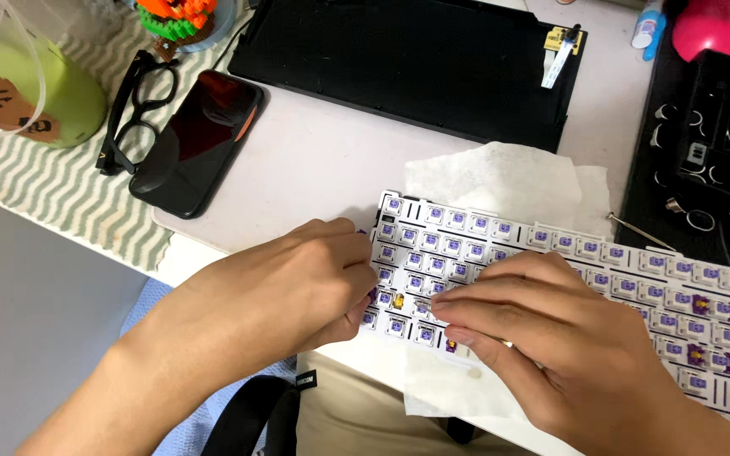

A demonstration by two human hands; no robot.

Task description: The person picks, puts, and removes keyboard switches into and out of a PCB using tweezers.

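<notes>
The white desk [314,160] is carrying a black keyboard case [407,63] at twelve o'clock. A white switch plate [585,270] is lying on tissue [500,177] at four o'clock. The left hand [289,287] is pinching its left edge, fingers closed on it. The right hand [542,338] is pressing curled fingers onto the purple switches [416,262].

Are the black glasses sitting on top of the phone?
No, the black glasses lie on the striped mat just left of the dark phone, beside it rather than on it.
</notes>
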